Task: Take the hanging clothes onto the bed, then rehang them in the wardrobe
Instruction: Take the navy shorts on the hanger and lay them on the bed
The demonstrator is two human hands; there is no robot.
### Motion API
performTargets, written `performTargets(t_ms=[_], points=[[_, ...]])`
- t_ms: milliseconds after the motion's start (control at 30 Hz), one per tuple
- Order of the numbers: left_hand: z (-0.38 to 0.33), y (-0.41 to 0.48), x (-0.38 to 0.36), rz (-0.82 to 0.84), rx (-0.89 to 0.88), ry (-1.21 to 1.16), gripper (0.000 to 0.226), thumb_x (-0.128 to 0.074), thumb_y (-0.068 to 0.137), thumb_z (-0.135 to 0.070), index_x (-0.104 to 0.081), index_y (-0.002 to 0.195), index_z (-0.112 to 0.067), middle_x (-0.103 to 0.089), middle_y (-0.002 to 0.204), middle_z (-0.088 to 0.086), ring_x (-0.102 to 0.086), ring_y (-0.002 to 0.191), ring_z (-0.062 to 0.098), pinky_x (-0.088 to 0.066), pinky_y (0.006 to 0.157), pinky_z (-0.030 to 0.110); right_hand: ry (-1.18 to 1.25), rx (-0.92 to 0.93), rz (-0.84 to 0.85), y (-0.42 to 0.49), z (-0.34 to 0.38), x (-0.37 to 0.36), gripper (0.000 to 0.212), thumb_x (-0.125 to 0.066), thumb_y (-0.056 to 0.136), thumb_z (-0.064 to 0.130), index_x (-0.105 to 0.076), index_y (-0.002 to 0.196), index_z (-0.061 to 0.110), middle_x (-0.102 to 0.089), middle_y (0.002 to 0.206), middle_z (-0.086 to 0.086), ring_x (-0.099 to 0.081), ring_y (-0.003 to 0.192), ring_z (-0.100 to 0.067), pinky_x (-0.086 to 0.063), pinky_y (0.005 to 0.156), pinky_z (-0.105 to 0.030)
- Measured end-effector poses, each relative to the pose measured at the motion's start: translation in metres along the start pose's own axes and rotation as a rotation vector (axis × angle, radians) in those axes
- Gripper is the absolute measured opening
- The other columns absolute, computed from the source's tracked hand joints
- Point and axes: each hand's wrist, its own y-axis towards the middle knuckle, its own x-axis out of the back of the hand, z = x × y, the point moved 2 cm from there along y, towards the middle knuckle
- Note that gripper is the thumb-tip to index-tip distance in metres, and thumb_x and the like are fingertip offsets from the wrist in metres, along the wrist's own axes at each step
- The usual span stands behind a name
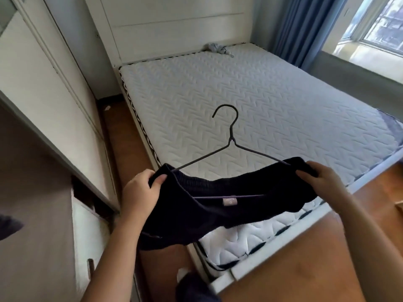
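A dark navy garment (pixel 218 212) hangs on a thin black wire hanger (pixel 231 136), held flat over the near corner of the bed (pixel 239 94). My left hand (pixel 139 192) grips the garment's left shoulder and that end of the hanger. My right hand (pixel 320 182) grips the right shoulder. The hanger's hook points away from me, over the white quilted mattress. A small label shows inside the neckline. The white wardrobe (pixel 43 101) stands along the left wall.
A small grey cloth bundle (pixel 216 49) lies at the head of the bed by the white headboard (pixel 174 22). Blue curtains (pixel 305 29) and a window (pixel 381 25) are at the right. Wooden floor runs between wardrobe and bed.
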Motion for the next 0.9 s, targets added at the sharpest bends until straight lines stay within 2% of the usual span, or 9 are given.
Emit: performTargets(t_ms=[100, 200, 267, 367, 500, 600, 733, 833, 900], points=[[-0.012, -0.024, -0.029, 0.083, -0.020, 0.020, 0.029, -0.054, 0.088, -0.037, -0.062, 0.090, -0.009, -0.066, 0.084, 0.012, -0.059, 0.085, 0.033, -0.035, 0.064, 0.031, 0.004, -0.080, -0.017, -0.030, -0.039, 0.017, 0.025, -0.058, 0.086, 0.009, -0.054, 0.067, 0.025, -0.055, 0.065, -0.005, -0.049, 0.065, -0.023, -0.038, 0.060, -0.028], [-0.026, -0.040, -0.053, 0.129, -0.037, 0.030, 0.030, -0.054, 0.087, -0.039, -0.062, 0.091, -0.011, -0.067, 0.085, 0.010, -0.060, 0.085, 0.032, -0.035, 0.064, 0.031, 0.041, -0.150, -0.037, -0.048, -0.069, 0.032, 0.010, -0.057, 0.087, 0.006, -0.061, 0.080, 0.012, -0.060, 0.077, -0.016, -0.051, 0.073, -0.026, -0.037, 0.051, -0.018], [-0.041, -0.045, -0.067, 0.149, -0.029, 0.033, 0.030, -0.055, 0.087, -0.038, -0.063, 0.092, -0.009, -0.068, 0.087, 0.012, -0.060, 0.087, 0.034, -0.037, 0.066, 0.031, 0.066, -0.172, -0.064, -0.054, -0.087, 0.046, 0.009, -0.056, 0.088, 0.005, -0.062, 0.093, 0.001, -0.063, 0.087, -0.021, -0.053, 0.079, -0.027, -0.042, 0.058, -0.025], [-0.103, -0.059, -0.112, 0.231, -0.096, 0.007, 0.029, -0.056, 0.087, -0.035, -0.063, 0.091, -0.007, -0.067, 0.086, 0.012, -0.059, 0.086, 0.034, -0.036, 0.067, 0.031, 0.060, -0.229, -0.136, -0.071, -0.138, 0.102, 0.010, -0.058, 0.087, 0.010, -0.064, 0.095, 0.010, -0.066, 0.092, -0.018, -0.058, 0.087, -0.032, -0.045, 0.074, -0.039], [-0.220, -0.087, -0.190, 0.262, -0.190, 0.028, 0.031, -0.056, 0.087, -0.033, -0.063, 0.093, -0.004, -0.067, 0.089, 0.017, -0.059, 0.089, 0.038, -0.037, 0.070, 0.034, 0.079, -0.308, -0.207, -0.076, -0.220, 0.199, 0.009, -0.057, 0.087, 0.010, -0.062, 0.092, 0.016, -0.064, 0.087, -0.008, -0.057, 0.088, -0.027, -0.044, 0.076, -0.037], [-0.227, -0.089, -0.188, 0.270, -0.163, 0.035, 0.032, -0.055, 0.088, -0.033, -0.063, 0.095, -0.003, -0.065, 0.089, 0.016, -0.056, 0.085, 0.033, -0.032, 0.069, 0.030, 0.087, -0.288, -0.206, -0.073, -0.230, 0.199, 0.011, -0.057, 0.087, 0.010, -0.062, 0.090, 0.019, -0.065, 0.091, -0.010, -0.057, 0.090, -0.028, -0.045, 0.082, -0.040], [-0.230, -0.091, -0.200, 0.331, -0.131, 0.002, 0.028, -0.057, 0.086, -0.035, -0.063, 0.089, -0.008, -0.065, 0.082, 0.011, -0.059, 0.083, 0.033, -0.038, 0.068, 0.034, 0.141, -0.312, -0.146, -0.087, -0.251, 0.200, 0.022, -0.057, 0.088, 0.014, -0.060, 0.081, 0.034, -0.067, 0.087, -0.002, -0.058, 0.086, -0.023, -0.046, 0.076, -0.041], [-0.308, -0.118, -0.277, 0.460, -0.181, -0.052, 0.028, -0.059, 0.085, -0.034, -0.065, 0.094, -0.009, -0.066, 0.086, 0.009, -0.060, 0.087, 0.031, -0.037, 0.070, 0.031, 0.162, -0.373, -0.207, -0.102, -0.320, 0.281, 0.023, -0.058, 0.088, 0.013, -0.062, 0.080, 0.034, -0.069, 0.073, 0.013, -0.059, 0.081, -0.016, -0.046, 0.070, -0.032], [-0.365, -0.142, -0.322, 0.557, -0.206, -0.084, 0.027, -0.061, 0.083, -0.034, -0.067, 0.095, -0.009, -0.068, 0.090, 0.009, -0.060, 0.088, 0.028, -0.038, 0.072, 0.030, 0.153, -0.444, -0.255, -0.117, -0.370, 0.330, 0.018, -0.059, 0.087, 0.014, -0.065, 0.082, 0.030, -0.070, 0.077, 0.009, -0.061, 0.081, -0.018, -0.047, 0.072, -0.036]])
